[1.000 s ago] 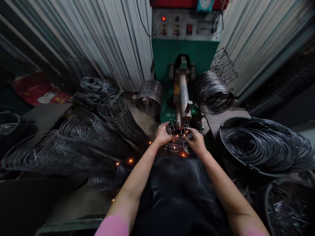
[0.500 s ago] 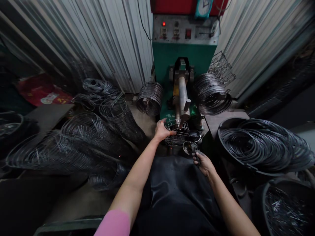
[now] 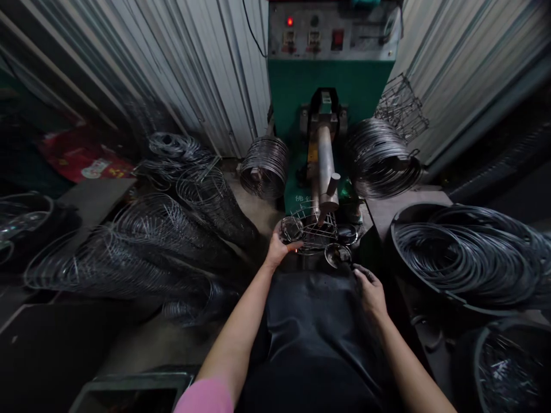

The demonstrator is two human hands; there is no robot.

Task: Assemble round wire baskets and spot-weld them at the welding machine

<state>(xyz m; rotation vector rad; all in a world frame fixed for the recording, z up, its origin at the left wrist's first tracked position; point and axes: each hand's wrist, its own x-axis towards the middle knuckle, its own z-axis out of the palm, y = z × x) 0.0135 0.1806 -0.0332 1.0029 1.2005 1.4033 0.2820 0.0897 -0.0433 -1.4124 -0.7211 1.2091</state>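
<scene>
My left hand grips the near left side of a round wire basket, its thumb reaching over the wires. The basket sits tilted below the electrode tip of a green spot welding machine. A small ring-like wire part shows at the basket's left, by my fingers. My right hand is beside a small round dish, to the right of the basket. Its dark-tipped fingers are pressed together; whatever they hold is too small to make out. A second dark round dish stands just behind.
Coils of wire rings hang left and right of the machine. Tall stacks of wire rings stand at left. At right are a tub of rings and a bucket of short wire pieces. A black apron covers my lap.
The view has tipped down slightly. My right hand has drawn back a little from the small dish. My left hand has shifted on the basket, and the ring-like part shows more clearly beside it.
</scene>
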